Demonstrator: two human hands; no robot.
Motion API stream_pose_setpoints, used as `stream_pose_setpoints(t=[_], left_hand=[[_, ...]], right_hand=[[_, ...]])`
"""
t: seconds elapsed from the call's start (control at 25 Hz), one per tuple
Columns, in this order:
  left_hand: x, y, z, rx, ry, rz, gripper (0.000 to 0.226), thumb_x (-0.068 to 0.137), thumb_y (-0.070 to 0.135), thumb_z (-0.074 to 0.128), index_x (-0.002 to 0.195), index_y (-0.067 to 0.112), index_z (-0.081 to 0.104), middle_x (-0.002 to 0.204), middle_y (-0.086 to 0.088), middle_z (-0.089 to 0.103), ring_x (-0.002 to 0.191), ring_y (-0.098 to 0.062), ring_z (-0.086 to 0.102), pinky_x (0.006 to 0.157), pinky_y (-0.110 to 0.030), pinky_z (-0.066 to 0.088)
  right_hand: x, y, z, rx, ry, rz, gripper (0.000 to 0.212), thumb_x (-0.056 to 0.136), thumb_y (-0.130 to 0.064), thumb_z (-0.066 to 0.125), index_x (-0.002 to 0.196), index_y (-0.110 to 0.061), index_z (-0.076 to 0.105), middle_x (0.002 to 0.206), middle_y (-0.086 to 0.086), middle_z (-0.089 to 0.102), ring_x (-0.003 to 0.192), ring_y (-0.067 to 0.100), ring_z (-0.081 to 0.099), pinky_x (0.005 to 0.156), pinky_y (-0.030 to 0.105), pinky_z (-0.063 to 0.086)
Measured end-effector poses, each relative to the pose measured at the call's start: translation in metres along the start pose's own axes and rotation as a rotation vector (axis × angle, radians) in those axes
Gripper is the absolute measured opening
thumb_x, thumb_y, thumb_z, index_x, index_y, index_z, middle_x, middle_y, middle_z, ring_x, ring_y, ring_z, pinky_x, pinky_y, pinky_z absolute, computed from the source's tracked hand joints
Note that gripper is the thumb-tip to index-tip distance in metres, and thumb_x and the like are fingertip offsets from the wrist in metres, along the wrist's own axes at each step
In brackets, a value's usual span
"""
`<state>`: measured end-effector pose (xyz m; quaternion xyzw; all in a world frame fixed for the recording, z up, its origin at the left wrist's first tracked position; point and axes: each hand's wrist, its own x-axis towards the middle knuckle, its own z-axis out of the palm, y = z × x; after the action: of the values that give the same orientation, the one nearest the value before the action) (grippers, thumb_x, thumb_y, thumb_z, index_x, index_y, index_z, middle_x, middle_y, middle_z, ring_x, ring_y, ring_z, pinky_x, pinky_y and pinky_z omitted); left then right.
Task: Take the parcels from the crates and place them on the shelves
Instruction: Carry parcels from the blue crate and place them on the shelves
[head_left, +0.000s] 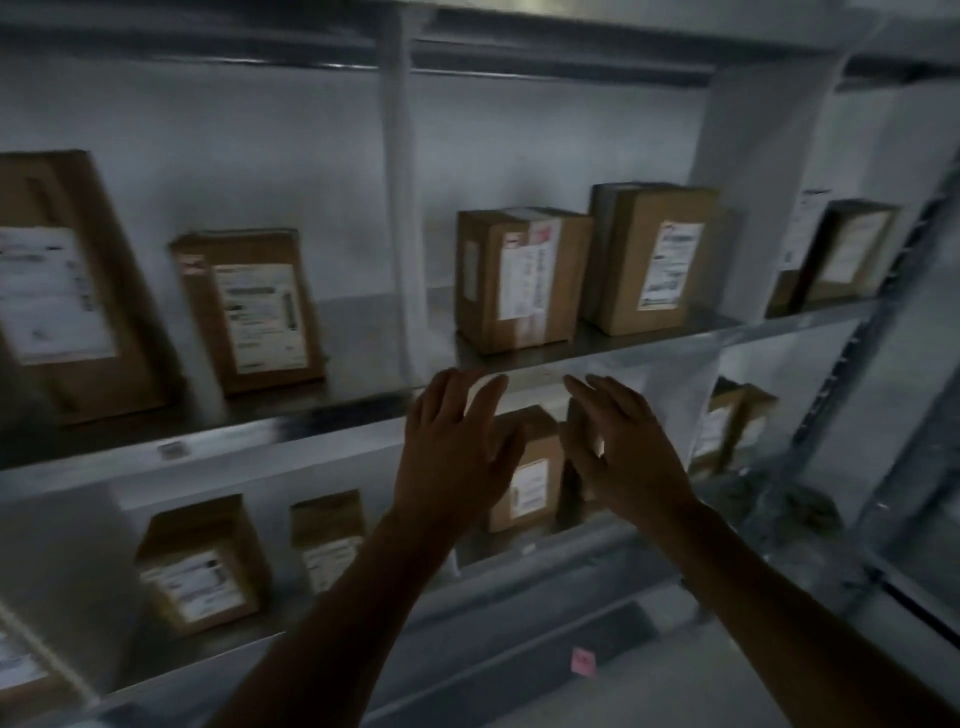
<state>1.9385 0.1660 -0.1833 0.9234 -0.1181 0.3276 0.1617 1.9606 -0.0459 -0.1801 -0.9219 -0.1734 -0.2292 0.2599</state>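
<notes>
A grey metal shelf (649, 351) runs across the view with brown cardboard parcels standing on it. One labelled parcel (519, 278) stands just above my hands, and a taller parcel (652, 260) is beside it on the right. My left hand (457, 452) and my right hand (623, 452) are raised side by side in front of the shelf's front edge, fingers straight and spread, holding nothing. Between and behind them, on the lower shelf, stands another labelled parcel (535, 473). No crate is in view.
More parcels stand at the left of the upper shelf (249, 306), at the far left (57, 291) and far right (844, 254). The lower shelf holds parcels at left (202, 566) and right (735, 426). A white upright post (400, 182) divides the shelf bays.
</notes>
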Motion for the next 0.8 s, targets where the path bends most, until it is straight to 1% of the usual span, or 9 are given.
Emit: stream_pose_setpoints(t=[0.08,0.16,0.24,0.32,0.4,0.48,0.6,0.72,0.8], left_hand=[[0.020,0.036,0.029,0.018,-0.014,-0.014,0.063,0.094,0.063,0.041,0.148,0.031,0.038,0.155,-0.002,0.041,0.148,-0.027,0.025,0.119,-0.050,0.024],[0.040,0.054,0.049,0.039,-0.062,-0.063,0.066,0.093,0.067,0.036,0.150,0.034,0.036,0.158,0.000,0.037,0.150,-0.028,0.022,0.118,-0.051,0.023],[0.063,0.068,0.071,0.059,-0.096,-0.091,0.068,0.093,0.068,0.037,0.152,0.035,0.032,0.160,-0.001,0.033,0.152,-0.030,0.019,0.119,-0.055,0.023],[0.088,0.072,0.091,0.074,-0.099,-0.118,0.066,0.093,0.065,0.044,0.151,0.035,0.032,0.161,-0.001,0.033,0.153,-0.032,0.019,0.119,-0.057,0.021],[0.108,0.071,0.110,0.106,-0.088,-0.144,0.064,0.094,0.064,0.046,0.149,0.033,0.036,0.160,-0.002,0.034,0.153,-0.033,0.019,0.120,-0.060,0.021],[0.119,0.066,0.124,0.137,-0.080,-0.172,0.064,0.093,0.064,0.043,0.149,0.033,0.039,0.162,-0.004,0.031,0.155,-0.033,0.016,0.120,-0.062,0.020],[0.134,0.057,0.142,0.165,-0.056,-0.221,0.067,0.092,0.065,0.040,0.152,0.036,0.033,0.165,-0.006,0.024,0.155,-0.035,0.011,0.118,-0.063,0.019],[0.141,0.055,0.149,0.193,-0.014,-0.246,0.067,0.092,0.063,0.043,0.151,0.034,0.037,0.160,-0.010,0.030,0.152,-0.039,0.019,0.113,-0.067,0.027],[0.144,0.056,0.149,0.231,-0.028,-0.264,0.066,0.092,0.064,0.043,0.150,0.034,0.039,0.159,-0.010,0.030,0.151,-0.040,0.020,0.112,-0.067,0.029]], right_hand=[[0.006,0.049,-0.023,-0.021,-0.014,0.013,0.064,0.099,-0.059,0.039,0.156,-0.029,0.040,0.162,0.002,0.038,0.152,0.021,0.026,0.122,0.048,0.029],[0.018,0.084,-0.034,-0.050,-0.039,0.021,0.060,0.102,-0.053,0.045,0.157,-0.031,0.037,0.164,0.002,0.035,0.153,0.022,0.024,0.123,0.048,0.028],[0.038,0.116,-0.039,-0.061,-0.068,0.031,0.061,0.103,-0.054,0.043,0.158,-0.032,0.034,0.165,0.003,0.033,0.154,0.024,0.021,0.124,0.048,0.027],[0.065,0.141,-0.036,-0.074,-0.089,0.029,0.064,0.101,-0.059,0.038,0.159,-0.031,0.033,0.166,0.003,0.032,0.154,0.026,0.021,0.123,0.048,0.026],[0.091,0.159,-0.029,-0.084,-0.099,0.009,0.066,0.100,-0.060,0.036,0.159,-0.031,0.031,0.165,0.004,0.031,0.153,0.028,0.023,0.121,0.048,0.028],[0.111,0.171,-0.022,-0.103,-0.093,-0.028,0.065,0.101,-0.057,0.040,0.159,-0.030,0.031,0.165,0.003,0.031,0.152,0.029,0.025,0.121,0.050,0.031],[0.137,0.190,-0.013,-0.155,-0.096,-0.089,0.064,0.101,-0.052,0.048,0.158,-0.025,0.036,0.163,0.004,0.032,0.152,0.031,0.026,0.120,0.053,0.034],[0.152,0.205,-0.007,-0.177,-0.107,-0.111,0.064,0.100,-0.052,0.050,0.156,-0.023,0.041,0.160,0.008,0.031,0.150,0.035,0.027,0.118,0.057,0.037],[0.158,0.209,-0.005,-0.171,-0.076,-0.149,0.062,0.098,-0.052,0.051,0.153,-0.022,0.046,0.157,0.011,0.034,0.147,0.039,0.030,0.115,0.059,0.039]])
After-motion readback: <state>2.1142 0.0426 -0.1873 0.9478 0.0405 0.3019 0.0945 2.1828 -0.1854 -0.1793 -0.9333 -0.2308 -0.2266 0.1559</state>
